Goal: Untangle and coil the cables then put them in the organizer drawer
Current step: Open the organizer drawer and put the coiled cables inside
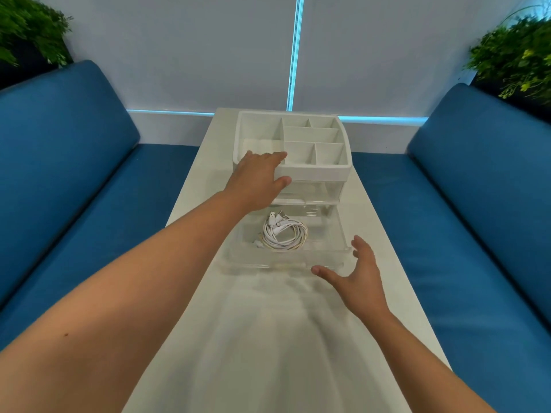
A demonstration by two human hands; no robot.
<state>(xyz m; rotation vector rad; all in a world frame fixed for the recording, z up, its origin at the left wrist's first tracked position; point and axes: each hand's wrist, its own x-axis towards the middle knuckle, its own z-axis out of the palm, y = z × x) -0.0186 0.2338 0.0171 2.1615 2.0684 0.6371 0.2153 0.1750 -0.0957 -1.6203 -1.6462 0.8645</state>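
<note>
Resting on the organizer (316, 171) top, the left hand (256, 177) lies flat — coiled cables (284, 235) fill the pulled-out drawer (334, 257); the right hand (359, 277) spreads, released, at its front corner.

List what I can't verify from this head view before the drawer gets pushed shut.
- Left hand fingers: their tips are hidden over the organizer rim.
- Organizer's front-left compartment: covered by that hand.
- Coiled cables in the clear drawer: cable count and plug types too small.
- Right hand: drawer contact unclear against clear plastic.
</note>
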